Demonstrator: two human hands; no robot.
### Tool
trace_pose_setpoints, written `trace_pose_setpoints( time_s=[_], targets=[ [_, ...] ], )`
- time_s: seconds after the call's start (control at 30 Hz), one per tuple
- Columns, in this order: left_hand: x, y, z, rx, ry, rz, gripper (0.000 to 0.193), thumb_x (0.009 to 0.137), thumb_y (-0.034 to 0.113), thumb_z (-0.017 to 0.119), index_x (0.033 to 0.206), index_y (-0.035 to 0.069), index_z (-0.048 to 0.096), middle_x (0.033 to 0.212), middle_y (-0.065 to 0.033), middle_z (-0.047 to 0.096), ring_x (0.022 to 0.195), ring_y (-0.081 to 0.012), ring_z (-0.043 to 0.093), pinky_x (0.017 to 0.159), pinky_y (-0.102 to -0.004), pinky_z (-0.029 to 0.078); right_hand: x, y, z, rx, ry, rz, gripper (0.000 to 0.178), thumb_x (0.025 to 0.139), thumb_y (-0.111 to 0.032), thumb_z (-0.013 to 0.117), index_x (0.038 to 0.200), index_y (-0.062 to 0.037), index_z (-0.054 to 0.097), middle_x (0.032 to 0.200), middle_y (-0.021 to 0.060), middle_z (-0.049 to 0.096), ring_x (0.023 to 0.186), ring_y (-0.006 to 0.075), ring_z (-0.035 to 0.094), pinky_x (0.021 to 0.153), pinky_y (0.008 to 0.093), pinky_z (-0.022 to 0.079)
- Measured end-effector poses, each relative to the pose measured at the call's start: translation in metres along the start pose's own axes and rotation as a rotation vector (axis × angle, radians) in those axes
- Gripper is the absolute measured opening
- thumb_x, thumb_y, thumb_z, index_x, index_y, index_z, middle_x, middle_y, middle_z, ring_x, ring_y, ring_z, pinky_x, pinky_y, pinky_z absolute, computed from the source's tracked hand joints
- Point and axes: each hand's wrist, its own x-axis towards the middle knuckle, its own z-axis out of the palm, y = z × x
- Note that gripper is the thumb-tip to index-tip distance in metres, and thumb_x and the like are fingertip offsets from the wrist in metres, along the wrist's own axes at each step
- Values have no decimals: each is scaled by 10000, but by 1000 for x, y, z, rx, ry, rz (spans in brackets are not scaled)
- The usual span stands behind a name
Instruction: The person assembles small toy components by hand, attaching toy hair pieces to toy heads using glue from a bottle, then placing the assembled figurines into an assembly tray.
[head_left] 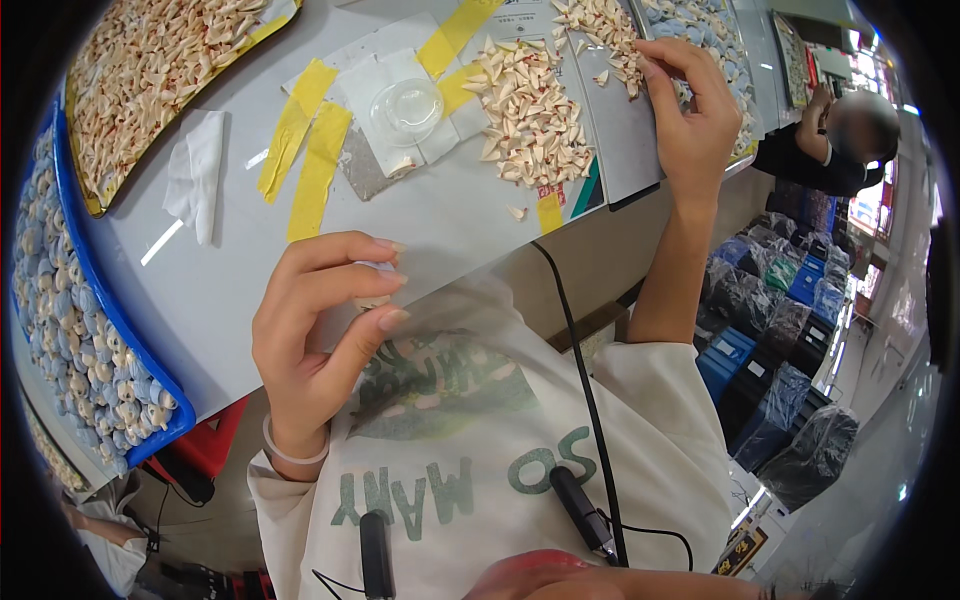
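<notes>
My left hand (320, 320) is raised in front of my shirt, its thumb and fingers closed on a small pale figurine piece (372, 301) with a bluish part, mostly hidden by the fingers. At the far right, my right hand (695, 110) has thumb and index finger pinched at the edge of a heap of small cream pointed pieces (618, 45); whatever lies between those fingertips is too small to make out. Left of it spreads a larger heap of the same pointed pieces (535, 115). A clear round dish (408, 110) sits on white paper taped to the table.
A blue tray (120, 330) at the left holds many blue-and-cream figurine pieces. Behind it stands a tray (165, 85) full of cream pieces. A folded white tissue (197, 175) and yellow tape strips (320, 170) lie on the table (240, 280). A black cable (575, 340) hangs before me. Another person (835, 145) sits at the right.
</notes>
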Motion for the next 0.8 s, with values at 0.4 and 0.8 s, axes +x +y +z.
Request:
trace_pose_setpoints(
  time_s=[0.4,0.8],
  targets=[
    [1,-5,-5,-215,-24,-59,182,721,-33,604,897,-35,558,999,-157,512,879,-226,541,758,-304,438,0,3,-3,48,86,40,112,754,39,559,836,-4,622,803,67,610,693,138,571,642,233,454],
    [-1,-5,-6,-220,-16,-37,194,716,-50,594,904,-36,548,1000,-164,507,869,-230,538,730,-298,447,-23,-41,-9,1381,-113,422,143,793,-25,551,906,61,570,710,119,567,605,179,545,581,274,453]
  ],
)
